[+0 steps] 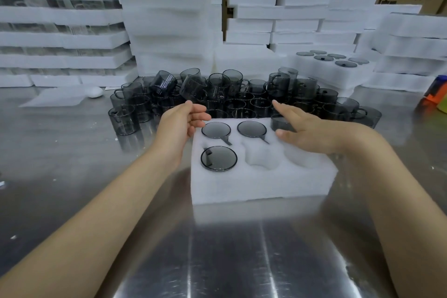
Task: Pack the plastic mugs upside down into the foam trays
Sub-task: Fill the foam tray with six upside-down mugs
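A white foam tray [261, 184] sits on the steel bench [229, 261] with three smoky plastic mugs [219, 158] upside down in its left and middle pockets. The left hand [180, 126], loosely curled and holding nothing, is at the tray's far left corner. The right hand [312, 130], fingers straight, hovers over a fourth mug [280, 123] at the far right. A loose pile of mugs [242, 94] lies just beyond.
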